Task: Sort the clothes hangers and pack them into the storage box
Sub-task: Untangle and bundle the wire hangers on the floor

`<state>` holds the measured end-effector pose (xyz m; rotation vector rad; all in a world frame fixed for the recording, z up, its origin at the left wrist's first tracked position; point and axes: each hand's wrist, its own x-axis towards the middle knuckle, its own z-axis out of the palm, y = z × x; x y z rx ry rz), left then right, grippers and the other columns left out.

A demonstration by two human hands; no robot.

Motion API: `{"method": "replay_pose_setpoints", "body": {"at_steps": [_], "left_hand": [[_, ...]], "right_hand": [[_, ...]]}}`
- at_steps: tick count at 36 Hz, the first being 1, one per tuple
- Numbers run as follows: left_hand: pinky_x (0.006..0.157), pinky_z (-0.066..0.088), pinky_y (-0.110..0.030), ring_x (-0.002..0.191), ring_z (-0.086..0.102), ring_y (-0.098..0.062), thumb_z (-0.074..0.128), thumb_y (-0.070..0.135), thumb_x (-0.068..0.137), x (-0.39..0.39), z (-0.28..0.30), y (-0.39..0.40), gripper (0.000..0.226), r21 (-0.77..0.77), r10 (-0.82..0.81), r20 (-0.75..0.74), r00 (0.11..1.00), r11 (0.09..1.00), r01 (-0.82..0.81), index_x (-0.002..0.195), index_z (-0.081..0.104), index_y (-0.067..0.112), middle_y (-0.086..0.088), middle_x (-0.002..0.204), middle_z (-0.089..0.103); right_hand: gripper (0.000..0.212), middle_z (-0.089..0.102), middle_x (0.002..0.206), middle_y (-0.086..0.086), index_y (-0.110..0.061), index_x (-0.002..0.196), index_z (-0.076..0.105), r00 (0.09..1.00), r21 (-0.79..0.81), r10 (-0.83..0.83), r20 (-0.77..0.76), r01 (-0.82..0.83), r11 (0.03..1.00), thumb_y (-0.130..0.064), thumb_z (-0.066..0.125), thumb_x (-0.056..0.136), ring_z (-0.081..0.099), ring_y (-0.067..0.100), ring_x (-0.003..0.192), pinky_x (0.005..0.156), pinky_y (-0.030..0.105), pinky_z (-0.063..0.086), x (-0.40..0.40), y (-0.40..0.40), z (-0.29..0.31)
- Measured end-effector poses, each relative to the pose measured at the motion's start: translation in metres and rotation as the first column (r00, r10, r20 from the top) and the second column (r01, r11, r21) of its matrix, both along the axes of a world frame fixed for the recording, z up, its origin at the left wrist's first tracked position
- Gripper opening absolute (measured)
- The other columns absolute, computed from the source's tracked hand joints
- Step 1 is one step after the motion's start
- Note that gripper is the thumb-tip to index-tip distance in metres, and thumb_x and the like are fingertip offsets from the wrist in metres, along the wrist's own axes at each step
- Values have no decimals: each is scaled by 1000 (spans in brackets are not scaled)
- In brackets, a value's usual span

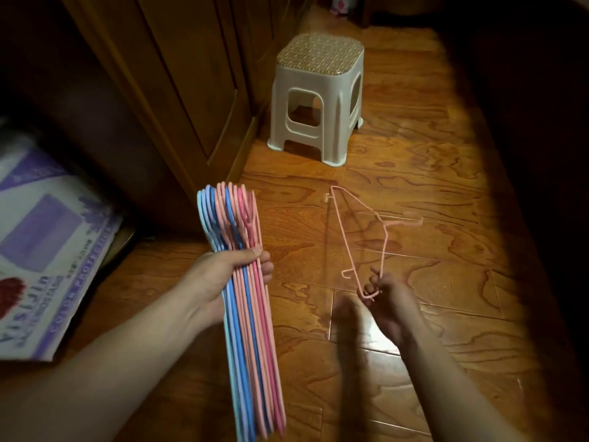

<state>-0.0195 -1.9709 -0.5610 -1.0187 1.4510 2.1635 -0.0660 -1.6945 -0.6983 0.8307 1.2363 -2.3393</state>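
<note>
While the left hand (223,275) is wrapped round a thick stack of hangers (245,298), its fingers (266,266) curled over the bundle's right edge, the stack is held edge-on above the wooden floor (414,193), reaching from near the wardrobe base down past the forearm toward the bottom of the view. Pale blue, blue, peach and pink wires are pressed side by side in it. A single pink hanger (357,231) is pinched at one bent end by the right hand (389,301), its fingers closed on the wire; the hanger is tilted up and away, and whether its far corner touches the floor cannot be told. The two hands are kept apart, with bare floorboards between them. A white plastic stool (318,100) stands farther off, just beside the wooden wardrobe (178,74). A purple-printed cardboard box (47,250) is seen at the left edge, partly cut off. The right side is lost in shadow.
</note>
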Motion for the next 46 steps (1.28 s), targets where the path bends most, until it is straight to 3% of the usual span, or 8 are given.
{"method": "replay_pose_setpoints", "body": {"at_steps": [2, 7, 16, 28, 33, 36, 40, 46], "left_hand": [[91, 55, -39, 83, 76, -22, 73, 13, 83, -4, 4, -4, 18, 20, 12, -19, 1000, 1000, -11, 95, 76, 0, -15, 91, 76], [84, 59, -34, 99, 76, -23, 73, 12, 79, -12, 17, -6, 42, 94, 81, -84, 993, 993, -73, 118, 68, -2, -16, 108, 76], [94, 52, -38, 88, 70, -23, 57, 9, 100, -35, 37, 0, 17, 140, 138, -88, 987, 982, -125, 93, 70, 0, -14, 83, 76], [77, 53, -41, 95, 70, -25, 57, 13, 100, -32, 42, -4, 19, 85, 150, -23, 988, 985, -148, 102, 73, 3, -15, 103, 77], [72, 54, -37, 88, 70, -22, 55, 13, 101, -32, 46, 3, 19, 60, 178, -20, 984, 983, -176, 98, 72, 4, -9, 80, 77], [58, 60, -29, 77, 70, -20, 55, 9, 101, -26, 47, 15, 18, 32, 119, -26, 993, 993, -118, 96, 70, 2, -8, 75, 74], [54, 60, -28, 70, 73, -20, 57, 3, 98, -15, 41, 28, 18, 19, 54, -31, 998, 998, -53, 108, 70, -4, -18, 102, 75], [73, 58, -43, 82, 72, -31, 65, 4, 91, 2, 31, 39, 20, -16, -102, -55, 993, 995, 102, 108, 74, 1, -19, 95, 74]], "right_hand": [[37, 56, 74, 4, -4, 119, 54, 993, -109, 18, -121, -31, 994, 11, 37, 90, 55, 16, 62, 74, 36, 47, -11, -9, 34], [38, 63, 91, 12, -7, 109, 58, 878, 110, 345, -332, -328, 938, 11, 54, 76, 61, 24, 79, 72, 36, 41, 1, -32, 106], [42, 69, 112, -5, -24, 122, 63, 405, 565, 874, -269, -668, 484, 5, 58, 92, 62, 8, 111, 92, 25, 50, 55, -52, 127], [50, 58, 98, -14, -48, 125, 64, 117, 782, 982, -149, -593, 189, -11, 68, 92, 55, 1, 89, 84, 23, 49, 48, -36, 128], [35, 54, 88, -7, -45, 119, 68, -20, 893, 998, -64, -448, 49, -20, 57, 97, 54, 9, 86, 83, 30, 43, 50, -32, 114], [37, 61, 102, -14, -55, 125, 59, 46, 861, 994, -95, -499, 105, -27, 58, 100, 58, 5, 97, 91, 23, 49, 42, -28, 119], [64, 56, 126, -17, -57, 144, 33, 360, 742, 893, -269, -513, 430, -33, 66, 95, 59, -2, 106, 95, 28, 53, 30, -34, 128], [64, 44, 124, -23, -53, 152, 23, 283, 899, 922, -263, -274, 340, -46, 56, 97, 50, -1, 111, 99, 33, 50, 27, -63, 130]]}}
